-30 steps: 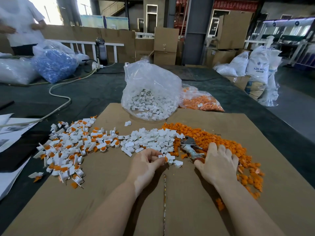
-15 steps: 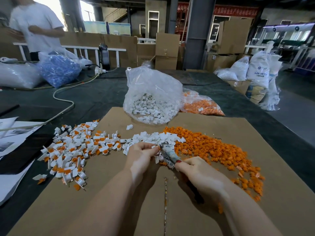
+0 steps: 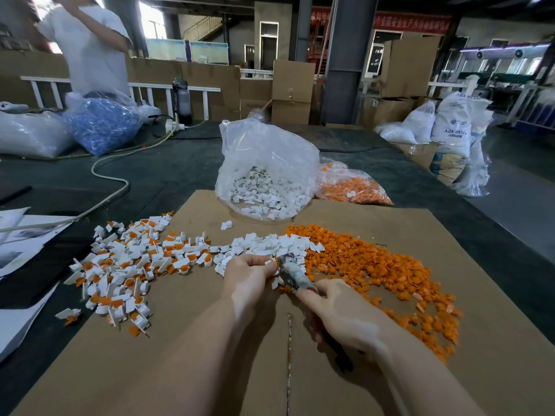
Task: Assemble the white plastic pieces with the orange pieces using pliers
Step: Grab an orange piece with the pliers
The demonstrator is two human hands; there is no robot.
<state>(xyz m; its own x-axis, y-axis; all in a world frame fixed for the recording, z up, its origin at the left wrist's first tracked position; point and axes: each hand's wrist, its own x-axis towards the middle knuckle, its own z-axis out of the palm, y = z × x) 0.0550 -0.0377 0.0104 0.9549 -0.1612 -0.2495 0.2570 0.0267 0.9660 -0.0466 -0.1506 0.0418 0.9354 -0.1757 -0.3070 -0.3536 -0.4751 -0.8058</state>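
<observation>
The pliers (image 3: 292, 273) lie slantwise between the two hands at the near edge of the white pile, nose toward the left hand (image 3: 249, 276), handles running back under the right hand (image 3: 342, 316), whose fingers wrap round them. The left hand's fingers are curled and pinch something small right at the nose of the tool; it is too blurred to tell whether that is a white piece alone or a white and orange pair. By the look of it, the step in hand is the pressing of one pair together, and the next move calls for holding the piece square in the nose, squeezing the handles, then dropping the finished part onto the assembled heap (image 3: 126, 265) of white-and-orange parts to the left. Loose white pieces (image 3: 270, 244) lie just beyond the hands, touching the wide spread of loose orange pieces (image 3: 375, 265) on the right. All rest on a cardboard sheet (image 3: 210, 370) laid over a dark table (image 3: 168, 172). Behind stand a clear bag of white pieces (image 3: 267, 175) and a bag of orange pieces (image 3: 351, 184); papers (image 3: 21, 244) and a pale cable (image 3: 111, 172) lie to the left. Farther off are a bag of blue parts (image 3: 102, 124), stacked cardboard boxes (image 3: 291, 91), white sacks (image 3: 456, 127), a grey pillar (image 3: 348, 55) and a standing person in a white shirt (image 3: 93, 46).
</observation>
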